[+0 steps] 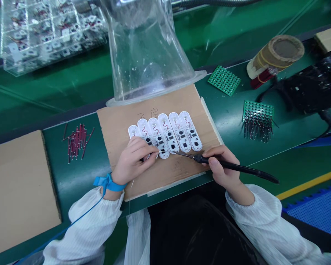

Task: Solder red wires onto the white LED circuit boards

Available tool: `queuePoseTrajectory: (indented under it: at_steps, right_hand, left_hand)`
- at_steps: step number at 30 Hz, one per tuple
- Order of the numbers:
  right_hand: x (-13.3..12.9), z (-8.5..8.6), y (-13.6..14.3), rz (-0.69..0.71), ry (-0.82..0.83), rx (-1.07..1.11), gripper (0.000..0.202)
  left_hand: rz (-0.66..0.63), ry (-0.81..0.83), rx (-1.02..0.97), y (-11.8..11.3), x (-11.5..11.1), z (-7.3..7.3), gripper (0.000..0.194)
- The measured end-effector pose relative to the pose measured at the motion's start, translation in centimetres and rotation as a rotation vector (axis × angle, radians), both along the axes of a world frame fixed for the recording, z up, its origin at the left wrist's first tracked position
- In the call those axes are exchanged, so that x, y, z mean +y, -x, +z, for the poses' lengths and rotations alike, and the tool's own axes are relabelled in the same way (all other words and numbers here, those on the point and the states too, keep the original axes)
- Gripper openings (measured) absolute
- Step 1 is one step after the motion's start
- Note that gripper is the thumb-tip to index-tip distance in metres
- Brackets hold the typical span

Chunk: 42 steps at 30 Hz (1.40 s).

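Observation:
Several white oval cases with circuit boards (170, 135) lie side by side on a cardboard sheet (179, 171). My right hand (223, 165) grips a black soldering iron (202, 159), whose tip points left at the lower end of the cases. My left hand (138, 156) is closed in a pinch over the leftmost cases and hides parts of them. A thin solder wire (132, 183) trails from beneath this hand toward the bench edge. Around my left wrist is a blue strap (109, 183) with a cord.
A clear extraction hood (149, 62) hangs just beyond the cases. Dark red wires (77, 142) lie at left. To the right are a green board (224, 80), another board with wires (257, 119), a cardboard roll (276, 55) and dark equipment (314, 84). A divided clear tray (52, 33) stands upper left.

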State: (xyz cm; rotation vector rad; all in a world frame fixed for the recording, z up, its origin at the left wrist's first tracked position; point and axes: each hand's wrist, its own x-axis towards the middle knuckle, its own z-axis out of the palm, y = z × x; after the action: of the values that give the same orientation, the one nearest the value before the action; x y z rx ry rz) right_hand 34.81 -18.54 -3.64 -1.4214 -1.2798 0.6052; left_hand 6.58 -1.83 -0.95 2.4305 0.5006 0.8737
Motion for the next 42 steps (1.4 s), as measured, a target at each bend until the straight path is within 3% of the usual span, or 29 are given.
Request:
queuePoseTrajectory:
  at_steps: [5,11,20,38,42]
  right_hand:
    - [0.1,0.0,0.1,0.000,-0.023,0.027,0.012]
    - [0.2,0.1,2.6,-0.123,-0.063,0.246,0.019]
    - [0.4,-0.6,2.9,-0.038,-0.063,0.203,0.014]
    - [0.5,-0.5,3.0,-0.025,-0.081,0.206,0.012]
    - [0.1,-0.6,2.7,-0.009,-0.029,0.107,0.011]
  left_hand:
    - [-0.005,0.027,-0.015,0.0,-0.1,0.2,0.015]
    - [0.019,0.145,-0.084,0.8,0.2,0.3,0.016]
    - [0.013,0.142,-0.054,0.7,0.3,0.0,0.016]
    - [-0.017,0.112,-0.012,0.5,0.2,0.3,0.016]
    - [-0.014,0.101,0.004,0.5,0.2,0.3,0.015]
